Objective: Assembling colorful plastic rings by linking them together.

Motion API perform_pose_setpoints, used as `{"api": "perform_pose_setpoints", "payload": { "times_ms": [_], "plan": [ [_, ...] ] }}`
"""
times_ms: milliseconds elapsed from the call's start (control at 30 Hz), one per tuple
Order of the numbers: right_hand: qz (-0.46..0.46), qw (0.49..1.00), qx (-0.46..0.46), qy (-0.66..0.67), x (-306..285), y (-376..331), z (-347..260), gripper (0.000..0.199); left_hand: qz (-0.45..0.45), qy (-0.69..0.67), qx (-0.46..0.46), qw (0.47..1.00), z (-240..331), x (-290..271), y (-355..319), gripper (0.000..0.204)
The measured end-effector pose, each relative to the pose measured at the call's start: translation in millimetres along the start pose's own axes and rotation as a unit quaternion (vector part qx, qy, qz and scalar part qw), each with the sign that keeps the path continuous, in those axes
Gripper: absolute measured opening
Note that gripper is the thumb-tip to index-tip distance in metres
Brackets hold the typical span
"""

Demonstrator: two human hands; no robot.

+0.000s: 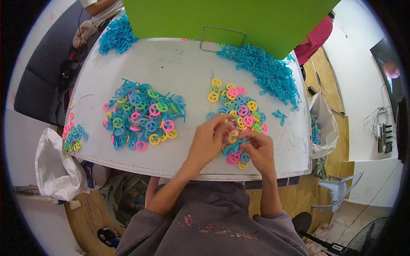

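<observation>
Both hands meet over the near edge of a pile of small plastic wheels [243,111] in pink, yellow, green and blue. My left hand [208,141] is closed, its fingertips pinching a yellow-orange wheel [232,135]. Close beside it, my right hand [259,152] pinches a blue plastic piece [241,141] between thumb and fingers. The fingers partly cover both parts, so I cannot tell whether they touch. Left of my hands lies a mixed heap [143,113] of wheels joined with blue stems.
Loose blue stems form one pile [267,70] at the far right of the white table [179,64] and another [117,36] at the far left. A green panel [230,21] stands across the back. White sacks [57,166] hang at the sides. Other people sit beyond the panel.
</observation>
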State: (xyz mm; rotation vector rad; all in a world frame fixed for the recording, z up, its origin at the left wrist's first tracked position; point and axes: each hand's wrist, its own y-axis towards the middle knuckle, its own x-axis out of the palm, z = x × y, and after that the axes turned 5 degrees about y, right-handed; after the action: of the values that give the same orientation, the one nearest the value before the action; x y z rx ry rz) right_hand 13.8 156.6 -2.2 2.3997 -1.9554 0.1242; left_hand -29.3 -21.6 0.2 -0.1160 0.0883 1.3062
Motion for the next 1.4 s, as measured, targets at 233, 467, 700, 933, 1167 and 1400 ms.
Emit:
{"api": "perform_pose_setpoints", "payload": {
  "times_ms": [233,467,700,933,1167,1400],
  "plan": [
    [0.176,0.971,-0.14,-0.078,13,18,1,0.016,0.186,0.446,0.134,0.865,-34,-21,68,0.009],
    [0.185,0.977,-0.094,0.045,16,23,-2,0.019,0.166,0.36,0.141,0.907,-44,-16,74,0.02],
    [0.172,0.968,-0.119,-0.141,5,24,15,0.022,0.148,0.395,0.106,0.901,-42,-21,64,0.028],
    [0.178,0.944,-0.143,-0.239,14,28,5,0.019,0.114,0.394,0.127,0.903,-43,-30,53,0.033],
    [0.175,0.92,-0.179,-0.3,12,29,1,0.02,0.042,0.017,0.027,0.999,-13,-25,23,0.018],
    [0.139,0.9,-0.242,-0.335,13,26,3,0.027,-0.041,-0.022,-0.036,0.998,-9,-22,9,0.015]
  ]
}}
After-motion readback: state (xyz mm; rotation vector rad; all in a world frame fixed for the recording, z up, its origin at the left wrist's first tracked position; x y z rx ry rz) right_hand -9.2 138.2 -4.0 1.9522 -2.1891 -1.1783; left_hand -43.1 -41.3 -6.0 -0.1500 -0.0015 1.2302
